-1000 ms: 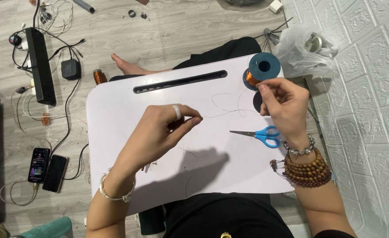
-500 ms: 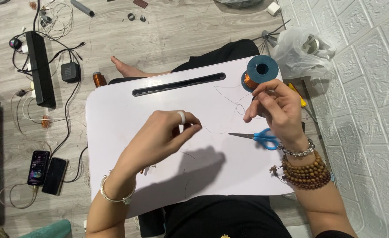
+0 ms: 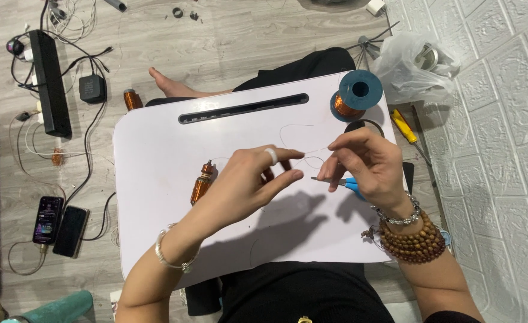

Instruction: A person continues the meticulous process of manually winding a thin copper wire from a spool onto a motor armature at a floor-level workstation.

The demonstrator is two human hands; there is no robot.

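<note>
Two bare hands meet over the middle of a white lap tray point(image 3: 156, 239), seen from the single head view looking straight down. Left hand point(image 3: 255, 176): fingers drawn narrow, thumb and forefinger pinched on a very thin wire point(image 3: 312, 151); a ring shows on one finger, a bracelet at the wrist. Right hand point(image 3: 366, 164): also narrowed, fingertips closed on the same wire just beside the left hand. The wire is faint; it runs between the two pinches roughly left to right across the tray, with slack loops curling above and below that line. Whether it leads on to the blue spool point(image 3: 354, 96) of copper wire at the tray's far right corner cannot be told. A small copper coil point(image 3: 202, 184) lies on the tray just left of the left hand, long axis nearly upright in the picture, tilted slightly, its narrower end pointing toward the slot at the far edge. Blue-handled scissors point(image 3: 345, 182) lie under the right hand, tips pointing left. Judged progress: the coil on the tray looks fully wound; the wire is held but uncut, scissors not in hand. Another copper coil point(image 3: 132, 98) stands on the floor beyond the tray, near a black power strip point(image 3: 48, 81) and two phones point(image 3: 60, 220).
</note>
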